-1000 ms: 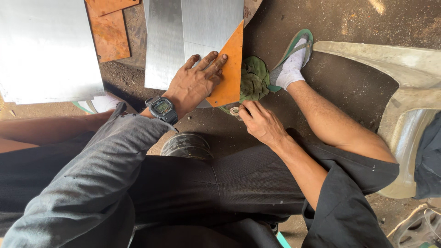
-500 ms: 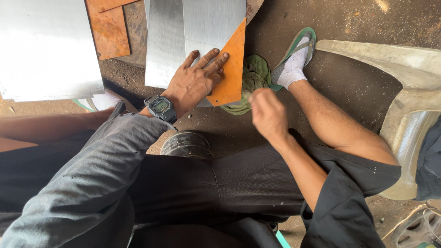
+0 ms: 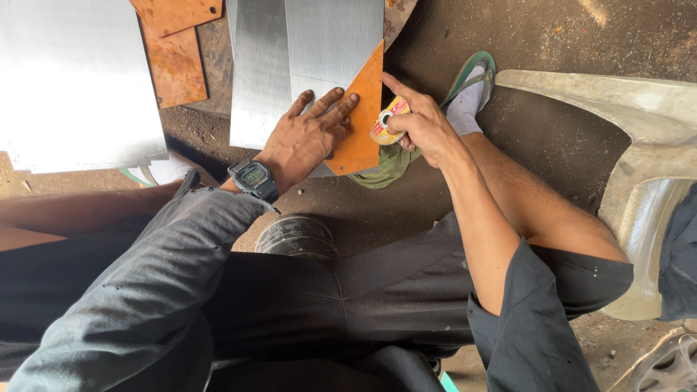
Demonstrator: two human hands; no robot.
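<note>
My left hand (image 3: 311,136) lies flat, fingers spread, across a shiny steel sheet (image 3: 305,51) and the edge of a rusty orange triangular plate (image 3: 361,120) that rests on it. My right hand (image 3: 421,123) is raised beside the plate's right edge and grips a small round cutting disc (image 3: 388,121) with a coloured label and a centre hole. Under that hand a green cloth (image 3: 388,163) lies crumpled on the ground. A dark wristwatch (image 3: 254,176) sits on my left wrist.
A large steel sheet (image 3: 72,80) lies at the left, with rusty plates (image 3: 174,62) beside it. My foot in a white sock and green sandal (image 3: 472,87) rests on the dirt floor. A pale plastic chair (image 3: 639,145) stands at the right. A round tin (image 3: 296,236) sits between my legs.
My right hand has lifted from the cloth by my knee up to the plate's edge, now holding the disc. The left hand has stayed pressed on the plate.
</note>
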